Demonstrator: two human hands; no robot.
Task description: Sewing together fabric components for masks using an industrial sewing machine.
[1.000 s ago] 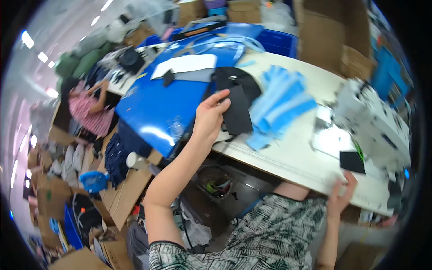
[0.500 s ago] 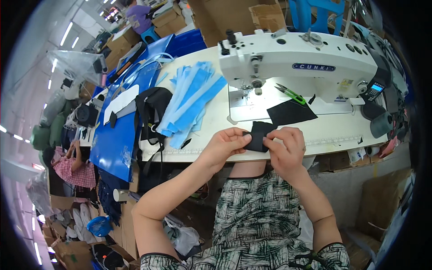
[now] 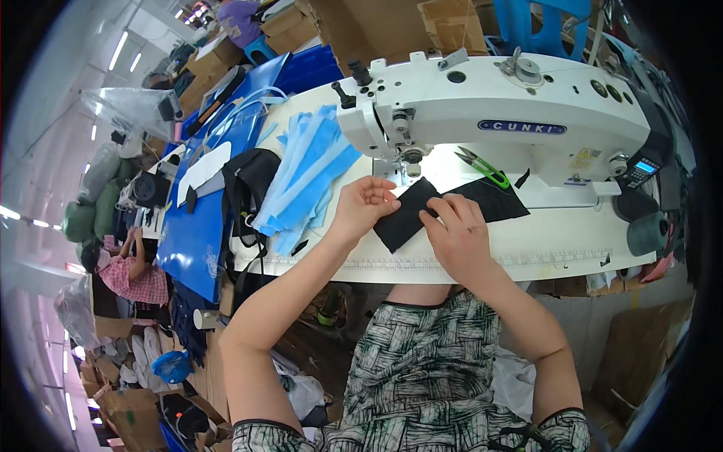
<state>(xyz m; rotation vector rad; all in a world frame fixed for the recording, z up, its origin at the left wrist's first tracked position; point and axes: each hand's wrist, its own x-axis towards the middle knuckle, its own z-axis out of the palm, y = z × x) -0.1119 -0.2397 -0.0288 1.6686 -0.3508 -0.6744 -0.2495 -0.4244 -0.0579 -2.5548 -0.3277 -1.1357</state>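
A black fabric piece (image 3: 405,221) lies slantwise at the table's front, below the presser foot (image 3: 411,170) of a white sewing machine (image 3: 520,102). My left hand (image 3: 363,207) has its fingers curled and its thumb at the piece's left edge, seemingly pinching it. On the right side, the thumb and fingers of my right hand (image 3: 458,235) close on the same piece. Partly behind that hand lies a second black fabric piece (image 3: 497,203). Green-handled thread snips (image 3: 486,169) rest across its upper edge.
Blue and white fabric strips (image 3: 309,169) are heaped left of the machine, beside a black bag (image 3: 256,181). Farther left is a blue sheet-covered surface (image 3: 184,245). A dark thread cone (image 3: 648,232) stands at the right edge. Another person (image 3: 135,279) sits far left.
The black piece, earlier held small between both hands near the table edge, now lies larger and slanted, closer to the needle. Both hands moved away from me, and the view shifted slightly.
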